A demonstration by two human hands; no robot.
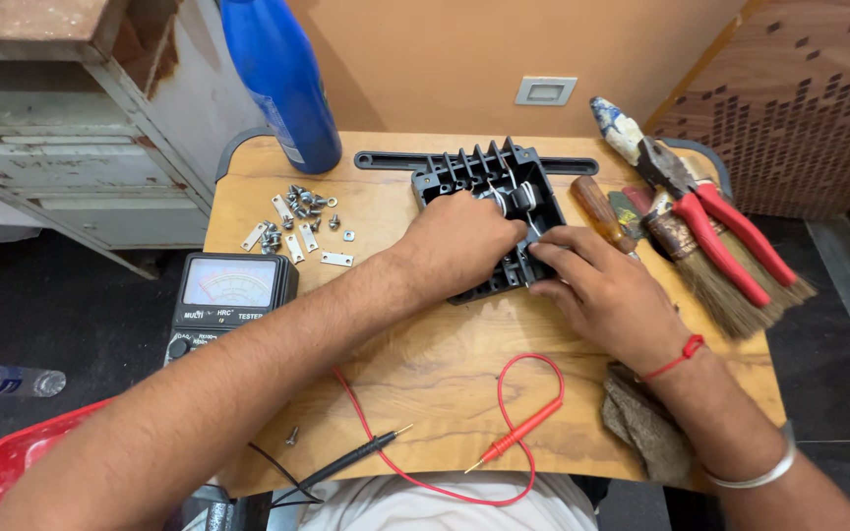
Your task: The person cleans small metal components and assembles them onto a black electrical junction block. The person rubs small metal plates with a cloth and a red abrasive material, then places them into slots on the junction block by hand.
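Observation:
A black ribbed plastic housing [484, 182] lies open on the small wooden table [435, 364]. My left hand [464, 241] reaches into it, fingers curled on a white-wired part inside. My right hand [607, 295] rests at the housing's right edge, fingertips pinching the same spot next to the left hand. What exactly the fingers grip is hidden. A red thread and a metal bangle sit on my right wrist.
Loose screws and small metal plates [297, 221] lie at the left. An analogue multimeter [228, 295] hangs off the left edge, its red probe [514, 433] and black probe [356, 457] near me. Blue bottle [282, 79], screwdriver [602, 211], pliers [700, 211], brushes [720, 275], rag [646, 423].

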